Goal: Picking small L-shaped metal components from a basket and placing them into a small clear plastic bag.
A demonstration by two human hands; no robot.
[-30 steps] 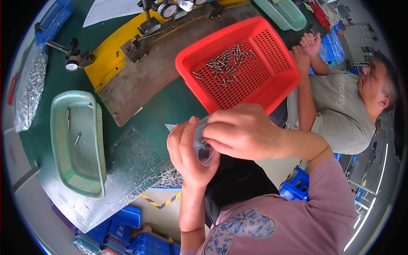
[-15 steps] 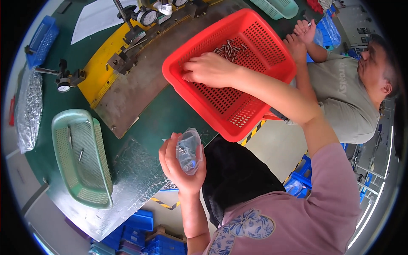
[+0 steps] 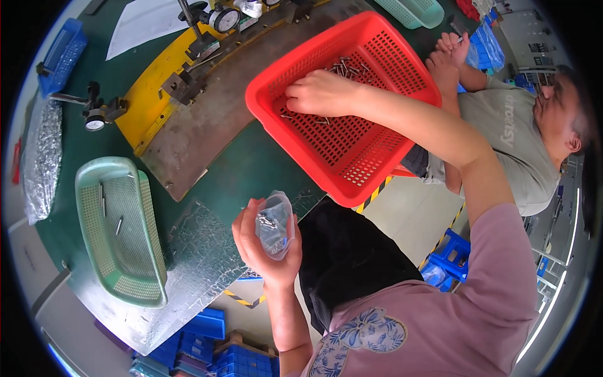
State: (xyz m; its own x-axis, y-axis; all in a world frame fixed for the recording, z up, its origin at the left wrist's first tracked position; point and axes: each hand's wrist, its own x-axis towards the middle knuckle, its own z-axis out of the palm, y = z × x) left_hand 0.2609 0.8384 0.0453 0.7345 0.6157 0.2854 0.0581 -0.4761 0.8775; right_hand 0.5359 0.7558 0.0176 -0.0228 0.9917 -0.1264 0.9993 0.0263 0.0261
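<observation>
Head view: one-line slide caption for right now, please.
Left hand holding a clear plastic bag, right hand reaching into a red basket of small metal pins.

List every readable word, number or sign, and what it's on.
Co-worker's grey shirt: lettering on the chest, not copied here.
Dial gauges: markings too small to read.
White sheet: no text I can make out.
Clear plastic bag and red basket: no text visible.

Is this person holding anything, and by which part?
The left hand holds a clear plastic bag around its sides. Whether the right hand, down in the red basket, holds anything cannot be told.
</observation>
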